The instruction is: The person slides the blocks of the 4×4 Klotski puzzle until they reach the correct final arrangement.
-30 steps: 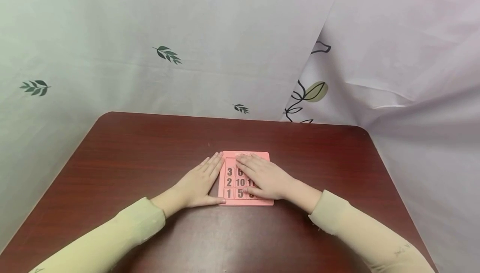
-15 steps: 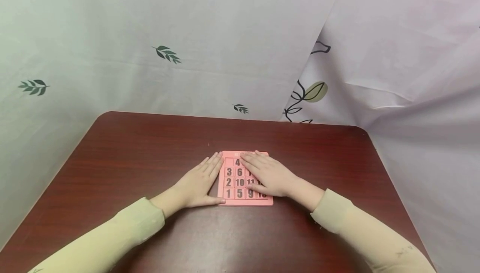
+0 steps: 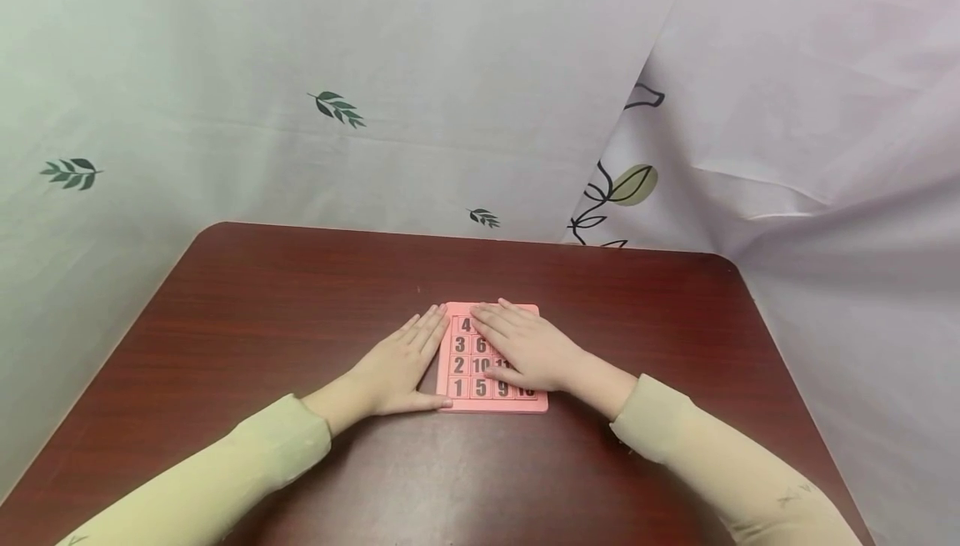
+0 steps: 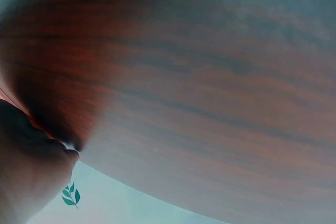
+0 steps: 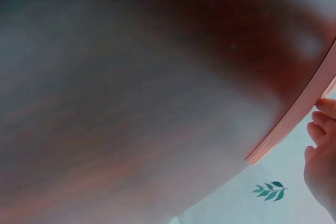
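Observation:
A pink sliding number puzzle (image 3: 491, 404) lies flat on the table in the head view, its black-numbered tiles in a framed grid. My left hand (image 3: 397, 367) rests along its left side, fingers straight, with the thumb touching the lower left corner. Over the upper right part lies my right hand (image 3: 532, 350), fingers extended, fingertips at the top row beside the 4 tile (image 3: 466, 325). Several right-hand tiles are hidden beneath it. In the right wrist view, the puzzle's edge (image 5: 294, 116) runs beside the right hand (image 5: 323, 156); the left wrist view shows part of the left hand (image 4: 34, 166).
The dark red-brown wooden table (image 3: 315, 288) has rounded far corners. A pale curtain (image 3: 420, 71) with leaf prints hangs behind it, and another cloth (image 3: 825, 154) hangs on the right.
My right hand first shifted right, uncovering the 4 tile, then came back left. The 4 tile has slid left toward the gap in the top left corner. My left hand stays in place.

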The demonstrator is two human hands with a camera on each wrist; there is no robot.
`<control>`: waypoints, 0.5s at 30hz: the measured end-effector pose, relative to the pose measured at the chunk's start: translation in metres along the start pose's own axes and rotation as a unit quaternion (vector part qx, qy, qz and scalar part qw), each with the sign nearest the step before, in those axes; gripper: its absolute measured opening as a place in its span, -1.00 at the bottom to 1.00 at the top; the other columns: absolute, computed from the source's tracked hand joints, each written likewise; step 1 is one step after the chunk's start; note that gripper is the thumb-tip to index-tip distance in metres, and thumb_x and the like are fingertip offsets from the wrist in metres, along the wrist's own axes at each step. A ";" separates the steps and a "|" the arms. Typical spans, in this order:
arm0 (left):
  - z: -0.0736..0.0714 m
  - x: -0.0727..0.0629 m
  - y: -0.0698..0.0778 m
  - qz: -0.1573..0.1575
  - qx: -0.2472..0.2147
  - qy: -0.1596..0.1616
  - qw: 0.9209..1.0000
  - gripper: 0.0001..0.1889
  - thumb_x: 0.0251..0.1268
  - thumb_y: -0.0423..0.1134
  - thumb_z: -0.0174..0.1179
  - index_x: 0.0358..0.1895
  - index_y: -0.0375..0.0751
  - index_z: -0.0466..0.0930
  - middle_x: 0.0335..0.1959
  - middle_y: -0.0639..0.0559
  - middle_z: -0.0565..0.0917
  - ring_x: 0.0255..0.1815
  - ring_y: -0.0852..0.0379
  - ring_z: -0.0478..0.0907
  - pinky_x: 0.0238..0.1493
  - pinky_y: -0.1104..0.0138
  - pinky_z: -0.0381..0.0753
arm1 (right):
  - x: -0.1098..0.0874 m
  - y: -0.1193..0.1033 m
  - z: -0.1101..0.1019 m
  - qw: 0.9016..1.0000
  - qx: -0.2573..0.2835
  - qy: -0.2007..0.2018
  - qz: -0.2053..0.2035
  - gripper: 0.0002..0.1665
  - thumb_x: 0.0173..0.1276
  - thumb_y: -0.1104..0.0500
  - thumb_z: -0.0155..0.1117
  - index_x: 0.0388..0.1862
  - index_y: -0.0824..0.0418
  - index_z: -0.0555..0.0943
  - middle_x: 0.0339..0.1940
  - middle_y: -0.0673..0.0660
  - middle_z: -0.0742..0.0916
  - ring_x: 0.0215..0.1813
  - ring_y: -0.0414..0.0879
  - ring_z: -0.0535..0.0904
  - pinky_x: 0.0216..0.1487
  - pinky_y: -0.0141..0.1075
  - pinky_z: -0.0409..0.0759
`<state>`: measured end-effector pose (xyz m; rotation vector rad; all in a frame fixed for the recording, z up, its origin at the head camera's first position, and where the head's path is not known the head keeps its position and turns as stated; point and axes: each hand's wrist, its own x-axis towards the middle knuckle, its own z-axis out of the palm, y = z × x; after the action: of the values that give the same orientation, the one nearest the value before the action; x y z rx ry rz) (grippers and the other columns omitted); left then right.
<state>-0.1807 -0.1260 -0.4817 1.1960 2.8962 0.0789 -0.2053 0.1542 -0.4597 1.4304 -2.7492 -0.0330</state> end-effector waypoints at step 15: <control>-0.002 0.000 0.001 -0.001 0.000 0.000 1.000 0.25 0.29 0.51 0.16 0.67 -0.51 0.02 0.73 -0.40 0.05 0.77 -0.25 0.04 0.74 -0.01 0.18 | -0.002 0.004 -0.003 1.000 0.015 -0.003 0.018 -0.04 0.58 -0.32 0.12 0.71 0.25 0.25 0.74 0.17 0.34 0.76 0.01 0.20 0.80 -0.03 0.07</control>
<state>-0.1802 -0.1257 -0.4802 1.1917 2.8971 0.0784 -0.2079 0.1581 -0.4560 1.3904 -2.7911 0.0053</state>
